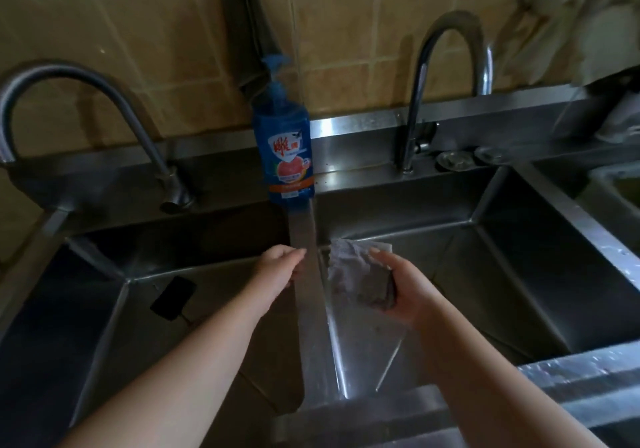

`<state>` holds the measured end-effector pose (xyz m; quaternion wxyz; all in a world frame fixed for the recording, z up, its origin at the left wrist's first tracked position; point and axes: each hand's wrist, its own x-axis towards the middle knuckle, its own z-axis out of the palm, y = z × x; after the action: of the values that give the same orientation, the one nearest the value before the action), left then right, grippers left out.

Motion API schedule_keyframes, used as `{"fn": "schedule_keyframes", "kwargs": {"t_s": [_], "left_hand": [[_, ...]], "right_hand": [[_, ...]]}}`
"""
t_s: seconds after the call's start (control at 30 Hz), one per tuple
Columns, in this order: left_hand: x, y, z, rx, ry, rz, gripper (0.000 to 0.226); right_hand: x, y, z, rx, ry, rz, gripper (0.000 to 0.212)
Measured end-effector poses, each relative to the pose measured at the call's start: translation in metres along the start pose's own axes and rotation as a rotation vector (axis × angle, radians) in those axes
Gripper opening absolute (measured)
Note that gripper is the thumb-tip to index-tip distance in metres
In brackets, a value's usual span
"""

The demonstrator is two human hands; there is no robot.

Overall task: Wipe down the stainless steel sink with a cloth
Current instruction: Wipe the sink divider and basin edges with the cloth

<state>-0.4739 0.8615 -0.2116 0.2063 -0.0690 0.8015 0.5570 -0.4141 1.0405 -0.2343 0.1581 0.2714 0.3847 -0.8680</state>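
Right hand (403, 293) gripping the cloth (356, 274), fingers and thumb curled round its lower, darker end; rest of the grey fabric bunching up and away from the fingertips, over the right basin (502, 274) of the stainless steel sink. Hanging clear of the basin floor, just right of the divider (304, 274).

Left hand (282, 264) holding nothing, fingers relaxed and lightly bent, tips reaching the divider's left edge; touching or just above, cannot tell. Cloth lying just across the divider from it, near but apart.

Beyond both hands: blue dish soap bottle (285, 142) standing at the far end of the divider. Right faucet (446, 84) arching behind the right hand, left faucet (86, 129) far out past the left hand. Dark flat object (173, 297) lying on the left basin (104, 291) floor, below-left of the left hand.
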Motion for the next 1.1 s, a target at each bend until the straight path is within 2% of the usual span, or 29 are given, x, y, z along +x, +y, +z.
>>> {"fn": "schedule_keyframes", "kwargs": {"t_s": [0.07,0.27,0.43,0.63,0.83,0.97,1.1], "left_hand": [[0.002,0.001,0.003,0.207,-0.009,0.098,0.012],[0.008,0.004,0.024,0.538,-0.046,0.328,0.008],[0.008,0.010,0.034,0.691,-0.015,0.373,0.011],[0.025,0.016,0.064,0.702,0.071,0.252,0.010],[0.043,0.029,0.108,0.666,0.159,0.114,0.010],[0.048,0.039,0.113,0.670,0.200,0.080,0.013],[0.063,0.052,0.105,0.754,0.219,0.061,0.017]], "right_hand": [[-0.005,-0.002,-0.010,0.020,0.073,-0.044,0.016],[-0.034,-0.016,-0.035,0.019,0.309,-0.172,0.012],[-0.032,-0.024,-0.049,0.048,0.355,-0.166,0.015],[-0.002,-0.058,-0.085,0.044,0.321,-0.093,0.020],[0.039,-0.107,-0.122,-0.111,0.303,0.036,0.026],[0.069,-0.127,-0.121,-0.164,0.301,0.067,0.028],[0.103,-0.147,-0.105,-0.189,0.344,0.016,0.038]]}}
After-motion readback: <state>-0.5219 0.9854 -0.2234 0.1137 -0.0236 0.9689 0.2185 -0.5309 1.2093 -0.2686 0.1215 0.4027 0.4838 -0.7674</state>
